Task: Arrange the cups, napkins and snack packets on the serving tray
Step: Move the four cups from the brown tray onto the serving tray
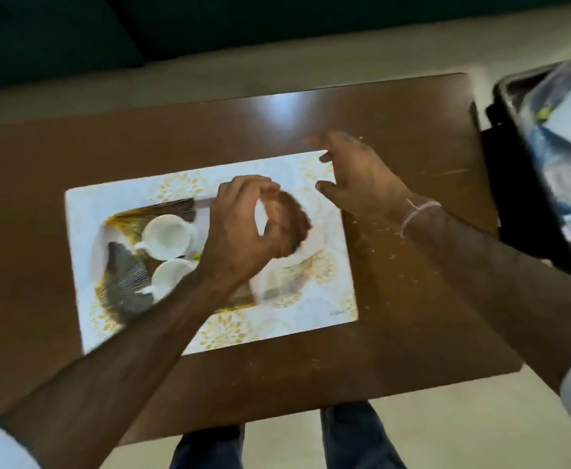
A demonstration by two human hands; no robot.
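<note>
Left hand [240,225] pinches what seems a blurred napkin [291,225] over the tray [125,299], right of two cups [167,236], keeping them clear. Right hand [358,174] hovers open, empty.

Standing on a pale floor [446,431]: brown wooden table [395,326], glossy, catching light glare; dark green furniture [57,32] lying beyond.

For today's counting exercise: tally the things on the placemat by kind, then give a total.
White cups: 2
Serving tray: 1
Brown snack, pinched by the left hand: 1
Total: 4
</note>
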